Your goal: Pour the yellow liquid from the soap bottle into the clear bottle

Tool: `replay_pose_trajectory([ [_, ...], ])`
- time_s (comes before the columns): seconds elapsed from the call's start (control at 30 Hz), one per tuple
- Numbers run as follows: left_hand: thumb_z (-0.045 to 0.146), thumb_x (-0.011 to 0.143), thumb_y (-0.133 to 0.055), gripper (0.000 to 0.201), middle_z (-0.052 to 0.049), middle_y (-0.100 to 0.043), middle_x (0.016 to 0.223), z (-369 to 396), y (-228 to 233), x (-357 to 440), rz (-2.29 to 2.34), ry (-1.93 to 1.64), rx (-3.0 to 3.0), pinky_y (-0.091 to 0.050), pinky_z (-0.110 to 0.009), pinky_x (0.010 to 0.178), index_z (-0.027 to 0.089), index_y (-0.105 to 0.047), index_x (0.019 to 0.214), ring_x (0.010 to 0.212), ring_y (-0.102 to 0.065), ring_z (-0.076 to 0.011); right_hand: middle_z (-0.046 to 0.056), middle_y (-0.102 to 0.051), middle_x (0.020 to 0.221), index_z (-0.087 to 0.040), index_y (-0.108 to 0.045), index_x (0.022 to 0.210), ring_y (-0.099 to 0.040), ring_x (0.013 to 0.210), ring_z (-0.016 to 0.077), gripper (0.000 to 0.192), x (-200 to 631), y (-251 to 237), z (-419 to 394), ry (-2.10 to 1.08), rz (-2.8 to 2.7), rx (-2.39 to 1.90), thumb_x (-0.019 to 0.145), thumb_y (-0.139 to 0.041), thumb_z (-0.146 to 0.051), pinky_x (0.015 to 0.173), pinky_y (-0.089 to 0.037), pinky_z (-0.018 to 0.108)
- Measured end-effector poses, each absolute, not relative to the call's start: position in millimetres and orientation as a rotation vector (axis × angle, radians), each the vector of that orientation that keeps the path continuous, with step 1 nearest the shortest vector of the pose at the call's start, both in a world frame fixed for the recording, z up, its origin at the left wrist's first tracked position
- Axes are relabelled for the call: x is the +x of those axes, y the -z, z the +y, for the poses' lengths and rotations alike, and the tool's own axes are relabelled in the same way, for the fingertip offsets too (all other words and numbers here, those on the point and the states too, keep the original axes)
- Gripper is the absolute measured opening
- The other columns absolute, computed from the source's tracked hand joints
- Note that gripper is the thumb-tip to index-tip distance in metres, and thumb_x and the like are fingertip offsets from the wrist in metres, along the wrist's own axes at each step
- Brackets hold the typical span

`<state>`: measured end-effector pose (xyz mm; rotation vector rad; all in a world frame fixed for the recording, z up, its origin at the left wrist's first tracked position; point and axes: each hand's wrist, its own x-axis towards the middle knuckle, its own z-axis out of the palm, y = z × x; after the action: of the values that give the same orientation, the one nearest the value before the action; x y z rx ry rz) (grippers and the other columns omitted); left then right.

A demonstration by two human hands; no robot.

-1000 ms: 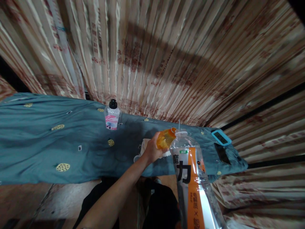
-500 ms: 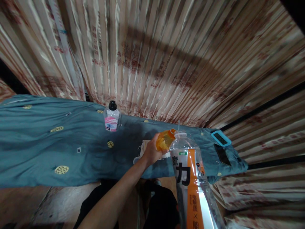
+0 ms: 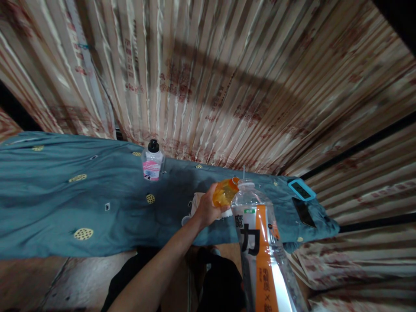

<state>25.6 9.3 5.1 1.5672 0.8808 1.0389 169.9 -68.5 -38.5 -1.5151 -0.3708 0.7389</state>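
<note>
My left hand (image 3: 204, 210) grips a small orange translucent bottle (image 3: 224, 193), tilted so its mouth meets the open neck of a large clear plastic bottle (image 3: 260, 242). That large bottle has an orange-and-white label with black characters and rises from the bottom right of the head view, close to the camera. My right hand is out of view, and whatever holds the large bottle is hidden below the frame. Both bottles hang over the near edge of a table covered in teal cloth (image 3: 65, 203).
A small clear bottle (image 3: 152, 161) with a black cap and pink label stands at the table's back. A white crumpled item (image 3: 196, 202) lies under my hand. A blue-cased device (image 3: 301, 189) and a black phone (image 3: 303, 211) lie at the right end. Striped curtains (image 3: 208, 86) hang behind.
</note>
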Motion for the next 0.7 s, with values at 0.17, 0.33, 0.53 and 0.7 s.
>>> replay_pose_trajectory([
  [0.17, 0.017, 0.062, -0.074, 0.066, -0.003, -0.067, 0.101, 9.2, -5.0, 26.2, 0.885, -1.032, 1.562, -0.050, -0.030, 0.080, 0.020, -0.047, 0.123, 0.088, -0.064, -0.0174, 0.007, -0.060, 0.073, -0.021, -0.061, 0.094, -0.066, 0.083, 0.0270, 0.052, 182.8, 74.7, -48.8, -0.598, -0.312, -1.598, 0.078, -0.041, -0.066, 0.047, -0.053, 0.028],
  [0.33, 0.016, 0.062, -0.074, 0.064, -0.002, -0.067, 0.102, 9.2, -4.9, 26.7, 0.899, -1.028, 1.554, -0.050, -0.030, 0.080, 0.022, -0.049, 0.120, 0.089, -0.063, -0.0175, 0.006, -0.057, 0.059, -0.019, -0.055, 0.065, -0.066, 0.083, 0.0280, 0.038, 191.3, 81.6, -57.6, -0.541, -0.306, -1.609, 0.073, -0.056, -0.056, 0.052, -0.055, 0.028],
  [0.53, 0.016, 0.063, -0.073, 0.061, -0.004, -0.067, 0.101, 10.4, -4.1, 26.2, 0.897, -1.024, 1.564, -0.050, -0.031, 0.079, 0.021, -0.050, 0.119, 0.088, -0.064, -0.0181, 0.009, -0.066, 0.085, -0.020, -0.061, 0.071, -0.047, 0.120, 0.0301, 0.024, 182.3, 73.6, -73.8, -0.496, -0.323, -1.617, 0.071, -0.063, -0.044, 0.054, -0.052, 0.018],
  [0.7, 0.010, 0.061, -0.070, 0.068, -0.006, -0.067, 0.107, 10.1, -5.1, 25.4, 0.889, -1.035, 1.571, -0.050, -0.031, 0.082, 0.020, -0.047, 0.124, 0.092, -0.063, -0.0187, 0.008, -0.066, 0.097, -0.020, -0.065, 0.081, -0.011, 0.133, 0.0295, 0.025, 181.5, 56.3, -90.3, -0.580, -0.341, -1.593, 0.072, -0.067, -0.043, 0.062, -0.055, 0.020],
])
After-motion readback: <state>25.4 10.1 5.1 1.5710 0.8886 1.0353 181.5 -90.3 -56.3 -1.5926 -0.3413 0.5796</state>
